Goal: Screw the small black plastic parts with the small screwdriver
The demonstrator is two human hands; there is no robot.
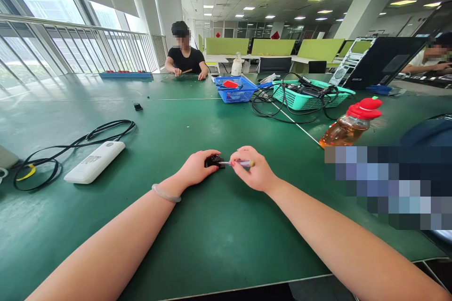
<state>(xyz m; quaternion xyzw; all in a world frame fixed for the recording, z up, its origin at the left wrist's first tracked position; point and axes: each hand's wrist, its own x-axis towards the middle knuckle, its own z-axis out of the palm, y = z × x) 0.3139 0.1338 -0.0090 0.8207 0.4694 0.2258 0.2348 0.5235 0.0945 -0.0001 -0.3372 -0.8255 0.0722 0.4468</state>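
Observation:
Near the middle of the green table [197, 225], my left hand [196, 167] is closed around a small black part [213, 162], steadying it on the tabletop. Its exact kind is too small to make out. My right hand [254, 169] grips a screwdriver [243, 163] with a pale, see-through handle. The thin shaft points left, and its tip meets the black part's right side. Fingers cover much of both things.
A white power bank [95, 162] and a looped black cable [79, 143] lie left. Behind are a blue basket [236, 96], a green basket [294, 99] with cables, and a red-capped bottle [344, 131]. Across the table sits a person [185, 59].

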